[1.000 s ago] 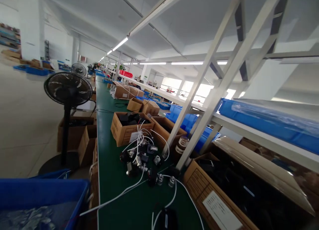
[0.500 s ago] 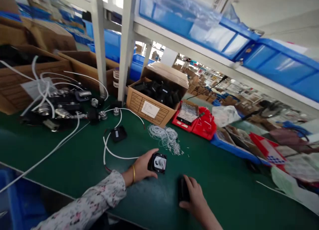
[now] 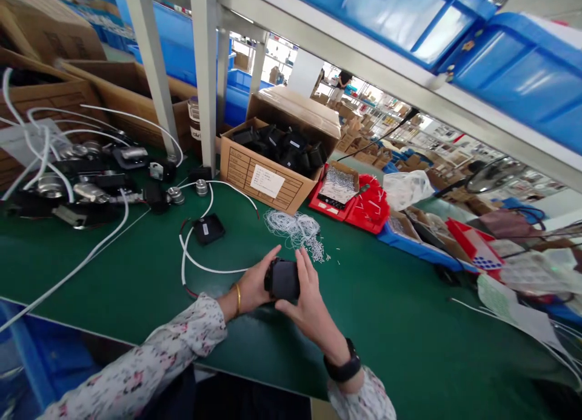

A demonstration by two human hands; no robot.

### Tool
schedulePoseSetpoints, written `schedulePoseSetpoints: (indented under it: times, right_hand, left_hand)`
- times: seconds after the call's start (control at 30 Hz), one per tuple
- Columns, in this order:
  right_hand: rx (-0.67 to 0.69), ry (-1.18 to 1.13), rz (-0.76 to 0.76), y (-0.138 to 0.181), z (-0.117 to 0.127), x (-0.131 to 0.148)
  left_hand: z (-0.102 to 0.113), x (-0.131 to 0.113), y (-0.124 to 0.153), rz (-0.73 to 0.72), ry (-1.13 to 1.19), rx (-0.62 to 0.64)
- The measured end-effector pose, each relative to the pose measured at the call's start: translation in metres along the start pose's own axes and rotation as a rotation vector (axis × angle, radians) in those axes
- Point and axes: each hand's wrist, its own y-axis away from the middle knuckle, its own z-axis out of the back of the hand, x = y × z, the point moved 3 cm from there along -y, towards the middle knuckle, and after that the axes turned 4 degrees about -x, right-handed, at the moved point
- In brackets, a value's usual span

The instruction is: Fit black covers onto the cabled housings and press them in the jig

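While a white cable (image 3: 191, 263) loops just left of it, the left hand (image 3: 253, 285) grips one side of a black housing (image 3: 282, 279); the right hand (image 3: 311, 303) clasps its other side, with white ties (image 3: 295, 229) heaped just beyond both.

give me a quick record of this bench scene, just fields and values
left hand: left hand grips the black part from its left side
right hand: right hand grips the same part from the right, fingers over its top
surface: green table
beyond the hands: heap of white ties, white cable, small black square piece
further back: cardboard box full of black parts, red trays
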Motion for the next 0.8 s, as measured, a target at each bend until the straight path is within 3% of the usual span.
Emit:
schedulePoseSetpoints:
  times: [0.1,0.2,0.3,0.43,0.57,0.73,0.8]
  right_hand:
    - [-0.132,-0.381,-0.291,0.019,-0.008,-0.022]
    - [-0.161,-0.832,-0.527,0.031,-0.025,-0.028]
    - [-0.244,-1.149,-0.608,0.03,-0.035,-0.02]
    - [-0.332,-1.325,-0.617,0.024,-0.037,-0.013]
    - [-0.31,-1.44,-0.586,0.023,-0.034,-0.011]
    - [-0.141,-1.579,-0.649,0.028,-0.032,-0.008]
    - [-0.136,-1.592,-0.676,0.029,-0.032,-0.009]
  left_hand:
    - [0.002,-0.01,0.0,-0.139,-0.061,-0.006]
    - [0.005,-0.021,-0.002,-0.261,-0.15,-0.001]
    - [0.007,-0.031,-0.005,-0.389,-0.276,0.076]
    - [0.008,-0.041,-0.004,-0.516,-0.474,0.163]
    - [0.008,-0.055,0.001,-0.466,-0.587,0.158]
    - [0.017,-0.076,-0.015,-0.311,-0.401,-0.008]
    - [0.017,-0.076,-0.027,-0.287,-0.353,-0.012]
